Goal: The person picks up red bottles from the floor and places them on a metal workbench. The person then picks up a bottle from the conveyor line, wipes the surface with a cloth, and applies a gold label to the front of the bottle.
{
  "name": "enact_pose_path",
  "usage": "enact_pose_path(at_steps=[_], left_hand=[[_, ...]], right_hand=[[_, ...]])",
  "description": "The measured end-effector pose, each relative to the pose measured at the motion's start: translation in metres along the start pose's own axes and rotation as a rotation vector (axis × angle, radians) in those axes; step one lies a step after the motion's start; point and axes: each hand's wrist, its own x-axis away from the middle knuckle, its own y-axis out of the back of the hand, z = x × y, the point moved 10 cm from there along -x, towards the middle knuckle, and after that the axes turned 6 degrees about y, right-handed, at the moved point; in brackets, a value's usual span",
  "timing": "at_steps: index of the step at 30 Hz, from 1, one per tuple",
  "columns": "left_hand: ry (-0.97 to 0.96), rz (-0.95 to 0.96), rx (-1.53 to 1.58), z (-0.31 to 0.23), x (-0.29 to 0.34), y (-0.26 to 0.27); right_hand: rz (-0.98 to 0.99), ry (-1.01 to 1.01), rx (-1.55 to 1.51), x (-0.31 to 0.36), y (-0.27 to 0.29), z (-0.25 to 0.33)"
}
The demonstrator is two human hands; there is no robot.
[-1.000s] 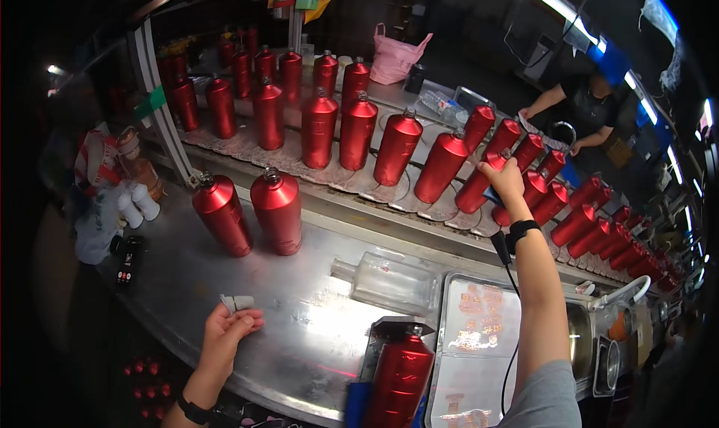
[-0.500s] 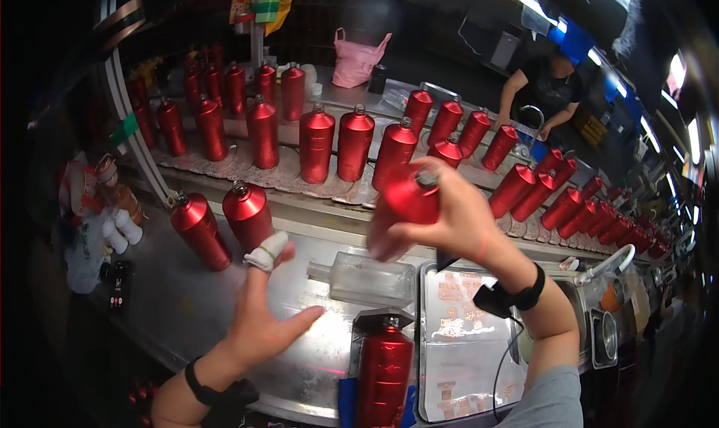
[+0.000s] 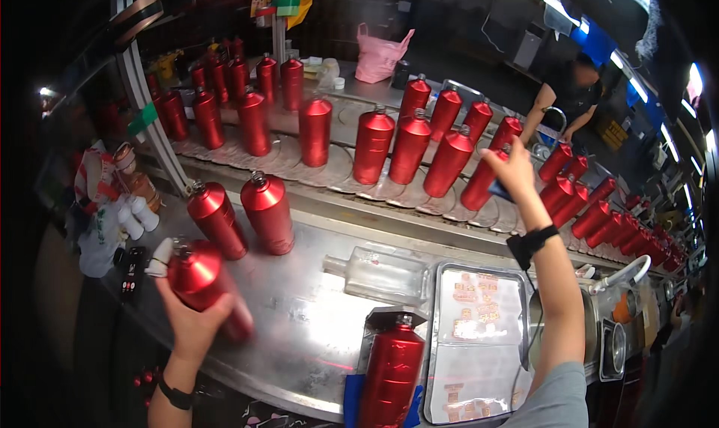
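Note:
My left hand (image 3: 193, 316), a white wrap on one finger, is closed round a glossy red bottle (image 3: 196, 274) at the near left; its lower part is smeared by motion. Out over the conveyor, my right hand (image 3: 517, 172) has thumb and fingers about the neck of another red bottle (image 3: 479, 184), which stands upright in the front row. Two more red bottles (image 3: 217, 218) (image 3: 267, 214) stand on the metal table beyond my left hand. A further red bottle (image 3: 393, 364) lies in a dark holder with blue padding at the front edge.
A clear glass bottle (image 3: 386, 272) lies on the metal table (image 3: 299, 301). Beside it is a metal tray (image 3: 432, 338) with sheets of orange-gold prints. Rows of red bottles line the conveyor (image 3: 329, 173). A white tap (image 3: 625, 272) stands right; a person (image 3: 565, 98) works at the far side.
My right hand has moved from above the table out to the conveyor, where its red bottle now stands. My left hand, empty before, has moved left and taken hold of a red bottle.

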Motion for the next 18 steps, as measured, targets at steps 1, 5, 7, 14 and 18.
enact_pose_path(at_steps=[1,5,7,14,18], left_hand=[[0.008,-0.052,-0.048,0.011,-0.001,0.017],[-0.032,-0.316,-0.270,0.045,-0.014,0.082],[0.012,-0.404,-0.328,0.058,-0.024,0.095],[-0.079,-0.493,-0.318,0.100,-0.076,0.118],[-0.063,-0.556,-0.316,0.115,-0.098,0.128]], right_hand=[[0.007,-0.061,0.008,-0.012,-0.009,-0.037],[0.189,-0.192,-0.053,-0.023,-0.065,-0.089],[0.182,-0.284,-0.045,-0.020,-0.062,-0.102],[0.157,-0.407,-0.011,-0.028,-0.060,-0.149],[0.100,-0.386,0.005,-0.016,-0.050,-0.148]])
